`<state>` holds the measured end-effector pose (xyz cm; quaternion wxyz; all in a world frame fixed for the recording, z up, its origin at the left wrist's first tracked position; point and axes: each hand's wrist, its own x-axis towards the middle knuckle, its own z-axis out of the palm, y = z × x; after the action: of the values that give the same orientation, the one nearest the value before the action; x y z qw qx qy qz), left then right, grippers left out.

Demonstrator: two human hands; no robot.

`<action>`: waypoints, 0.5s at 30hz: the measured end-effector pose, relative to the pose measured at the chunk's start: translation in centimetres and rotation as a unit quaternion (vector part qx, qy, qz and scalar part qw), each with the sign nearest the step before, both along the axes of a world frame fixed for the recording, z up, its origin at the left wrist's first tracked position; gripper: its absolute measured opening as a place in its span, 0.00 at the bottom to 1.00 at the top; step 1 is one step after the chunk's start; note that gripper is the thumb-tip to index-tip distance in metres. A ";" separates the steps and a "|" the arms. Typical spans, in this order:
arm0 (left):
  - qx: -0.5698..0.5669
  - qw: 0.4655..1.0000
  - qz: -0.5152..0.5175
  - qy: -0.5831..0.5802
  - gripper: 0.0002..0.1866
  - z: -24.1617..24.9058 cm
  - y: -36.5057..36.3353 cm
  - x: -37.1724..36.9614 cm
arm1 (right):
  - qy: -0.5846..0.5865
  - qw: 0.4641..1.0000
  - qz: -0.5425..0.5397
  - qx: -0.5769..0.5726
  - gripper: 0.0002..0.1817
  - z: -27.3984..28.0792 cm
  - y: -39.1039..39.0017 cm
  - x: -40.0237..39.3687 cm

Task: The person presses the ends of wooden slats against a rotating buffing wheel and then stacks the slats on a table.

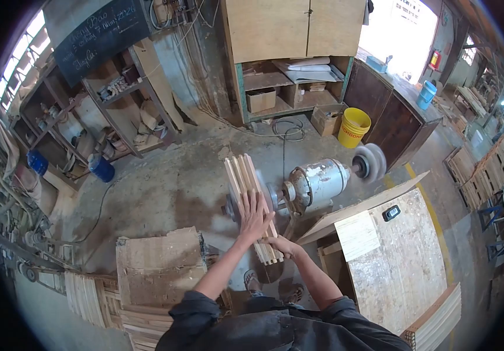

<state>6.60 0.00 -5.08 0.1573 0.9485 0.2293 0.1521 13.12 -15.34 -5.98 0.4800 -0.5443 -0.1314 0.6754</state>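
A bundle of long, narrow wooden strips [242,178] lies over a blurred wheel at the left end of a motor [324,178]. My left hand [254,219] rests flat on top of the strips, its fingers stretched out. Near the bundle's close end, my right hand [283,246] wraps round its right edge. The underside of the strips and part of the left wheel are hidden. Another blurred wheel [369,162] is at the motor's right end.
A cardboard-topped stack [161,257] stands at the left, beside more wooden strips [85,298]. At the right is a worn table [404,263] with a small black device [391,213]. A yellow bucket [354,127] stands beyond the motor, near a cabinet [293,29].
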 end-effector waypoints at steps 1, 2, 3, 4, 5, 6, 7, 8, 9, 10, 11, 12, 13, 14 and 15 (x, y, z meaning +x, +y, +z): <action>0.000 0.998 0.055 -0.006 0.45 -0.5 -1.0 0.3 | -0.027 0.999 0.004 -0.024 0.26 0.9 -0.4 0.2; 0.013 0.997 0.072 -0.005 0.44 -0.5 -2.3 0.4 | -0.034 0.999 -0.002 -0.024 0.25 -0.2 -1.3 -0.1; 0.021 0.997 0.069 0.000 0.44 -0.6 -3.8 0.1 | -0.028 0.999 -0.005 -0.017 0.25 -1.4 -2.5 -0.7; 0.018 0.996 0.083 -0.006 0.44 -0.9 -5.2 -0.4 | -0.019 1.000 -0.018 0.016 0.25 -2.5 -3.7 -1.3; 0.015 0.995 0.095 -0.009 0.43 -1.5 -6.6 -1.1 | -0.008 0.998 -0.033 0.047 0.26 -3.6 -5.0 -2.1; 0.012 0.995 0.096 -0.004 0.43 -2.3 -8.0 -1.9 | -0.005 0.999 -0.014 0.028 0.28 -4.9 -6.5 -2.8; 0.019 0.996 0.088 0.006 0.43 -2.9 -9.6 -2.8 | -0.001 1.000 0.005 0.009 0.29 -5.9 -8.0 -3.4; 0.014 0.996 0.092 0.008 0.42 -3.3 -11.3 -3.6 | -0.028 0.999 0.019 -0.006 0.33 -5.6 -9.5 -4.0; 0.009 0.995 0.097 0.009 0.42 -3.5 -12.5 -4.2 | -0.020 1.000 0.013 0.000 0.33 -6.1 -10.4 -4.4; 0.015 0.996 0.091 0.014 0.42 -3.7 -13.4 -4.6 | -0.007 1.000 0.001 0.007 0.33 -6.8 -11.2 -5.1; 0.010 0.995 0.095 0.019 0.42 -3.7 -14.0 -4.8 | 0.004 1.000 -0.011 0.014 0.34 -7.6 -12.1 -5.7; 0.005 0.995 0.098 0.023 0.42 -3.6 -13.8 -4.7 | -0.025 1.000 0.006 -0.002 0.35 -11.4 -11.6 -5.8; 0.010 0.996 0.089 0.024 0.42 -3.3 -12.8 -4.2 | -0.024 1.000 -0.003 0.004 0.35 -10.7 -10.6 -5.5; 0.014 0.995 0.092 0.023 0.42 -3.1 -11.2 -3.2 | -0.011 1.000 -0.008 0.013 0.35 -9.2 -9.2 -4.5; 0.016 0.995 0.095 0.023 0.43 -2.8 -9.4 -2.3 | 0.002 1.000 -0.013 0.021 0.36 -7.3 -7.5 -3.3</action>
<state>4.34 -9.42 -7.86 0.1216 0.9280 0.3193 0.1484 9.81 -22.81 -13.27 0.5003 -0.5342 -0.1378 0.6673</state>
